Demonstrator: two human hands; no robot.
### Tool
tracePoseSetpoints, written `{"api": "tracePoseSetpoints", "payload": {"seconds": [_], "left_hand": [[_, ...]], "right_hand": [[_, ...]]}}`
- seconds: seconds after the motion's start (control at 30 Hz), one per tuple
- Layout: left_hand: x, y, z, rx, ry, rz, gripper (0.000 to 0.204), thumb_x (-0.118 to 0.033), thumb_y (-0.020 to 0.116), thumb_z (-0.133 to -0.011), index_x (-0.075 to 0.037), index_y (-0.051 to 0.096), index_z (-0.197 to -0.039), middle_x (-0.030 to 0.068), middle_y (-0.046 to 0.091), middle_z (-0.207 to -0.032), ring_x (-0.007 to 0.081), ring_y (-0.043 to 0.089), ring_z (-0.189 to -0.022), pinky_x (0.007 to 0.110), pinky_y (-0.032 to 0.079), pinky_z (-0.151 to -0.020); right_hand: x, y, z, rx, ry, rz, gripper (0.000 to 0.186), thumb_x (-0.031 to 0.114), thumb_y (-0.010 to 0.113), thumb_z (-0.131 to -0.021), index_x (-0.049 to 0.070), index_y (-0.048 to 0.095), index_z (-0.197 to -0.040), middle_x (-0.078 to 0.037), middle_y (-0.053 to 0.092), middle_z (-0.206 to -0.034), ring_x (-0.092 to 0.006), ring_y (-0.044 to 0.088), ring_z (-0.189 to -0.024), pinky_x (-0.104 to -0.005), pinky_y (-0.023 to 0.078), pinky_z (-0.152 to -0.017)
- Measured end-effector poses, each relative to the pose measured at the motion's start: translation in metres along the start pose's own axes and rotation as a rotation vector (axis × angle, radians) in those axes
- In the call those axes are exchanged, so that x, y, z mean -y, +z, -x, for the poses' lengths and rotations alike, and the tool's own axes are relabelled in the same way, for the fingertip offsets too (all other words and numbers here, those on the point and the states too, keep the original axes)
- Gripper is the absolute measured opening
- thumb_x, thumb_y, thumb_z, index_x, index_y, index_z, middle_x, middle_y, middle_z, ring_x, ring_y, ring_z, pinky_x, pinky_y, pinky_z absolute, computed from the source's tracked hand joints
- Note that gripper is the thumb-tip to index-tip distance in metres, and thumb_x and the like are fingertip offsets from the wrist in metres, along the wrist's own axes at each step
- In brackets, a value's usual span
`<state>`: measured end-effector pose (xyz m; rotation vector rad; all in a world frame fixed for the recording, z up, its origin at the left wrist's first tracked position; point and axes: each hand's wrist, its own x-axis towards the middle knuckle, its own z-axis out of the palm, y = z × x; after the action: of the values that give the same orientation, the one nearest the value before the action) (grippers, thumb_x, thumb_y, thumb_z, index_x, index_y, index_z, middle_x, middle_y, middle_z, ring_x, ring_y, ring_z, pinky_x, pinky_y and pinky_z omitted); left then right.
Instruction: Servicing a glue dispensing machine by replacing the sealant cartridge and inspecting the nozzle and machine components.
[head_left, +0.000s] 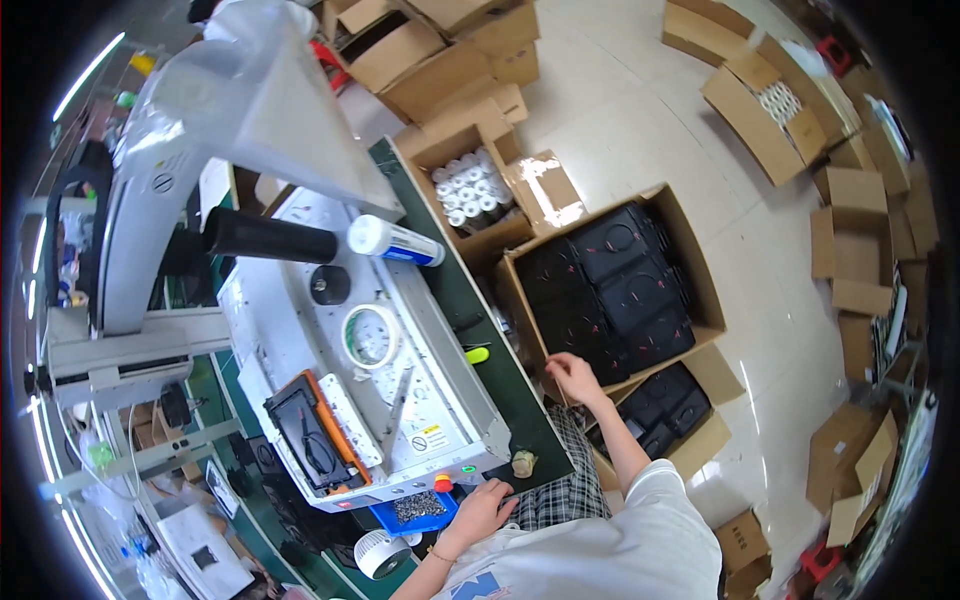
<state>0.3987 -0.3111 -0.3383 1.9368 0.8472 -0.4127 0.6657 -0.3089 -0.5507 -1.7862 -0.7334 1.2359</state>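
My left hand (484, 511) rests with fingers stretched out at the front edge of a white machine (465, 430), close to its red button (443, 483). Beside it a blue tray (440, 521) holds many small metal parts. My right hand (575, 379) hangs at the near left corner of a cardboard box (708, 290) full of black cases (620, 270) with thin cables. Its fingers are loosely bent, and I see nothing between them. On the machine lies an orange-edged black device (318, 440) with a coiled cable, near a roll of tape (370, 336).
A white tube (395, 240) and a black cylinder (270, 236) lie on the machine's far part. A yellow-green tool (477, 355) is on the green bench (520, 400). Another box holds white rolls (470, 190). A small white fan (380, 553) stands near my left forearm. More cartons (860, 235) line the right side.
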Motion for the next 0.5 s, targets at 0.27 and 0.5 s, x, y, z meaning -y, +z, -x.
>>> {"api": "tracePoseSetpoints", "payload": {"seconds": [0.27, 0.5], "left_hand": [[0.010, 0.000, 0.003, -0.058, -0.038, 0.074, 0.027, -0.020, 0.061, -0.091, 0.000, 0.061, -0.110, 0.0167, 0.062, -0.104, 0.0337, 0.060, -0.099, 0.039, 0.049, -0.087], [0.005, -0.010, 0.012, -0.135, -0.044, 0.175, 0.027, -0.019, 0.061, -0.091, 0.001, 0.060, -0.110, 0.0172, 0.062, -0.104, 0.0317, 0.063, -0.096, 0.038, 0.050, -0.085]], "right_hand": [[0.286, 0.032, -0.081, -0.141, -0.811, -0.096, 0.042, 0.008, 0.071, -0.080, 0.002, 0.057, -0.119, -0.016, 0.060, -0.113, -0.0277, 0.060, -0.108, -0.0339, 0.047, -0.092], [0.320, 0.087, -0.131, -0.151, -0.839, -0.092, 0.057, 0.010, 0.077, -0.076, 0.003, 0.051, -0.125, -0.016, 0.059, -0.117, -0.0315, 0.059, -0.110, -0.0370, 0.046, -0.095]]}}
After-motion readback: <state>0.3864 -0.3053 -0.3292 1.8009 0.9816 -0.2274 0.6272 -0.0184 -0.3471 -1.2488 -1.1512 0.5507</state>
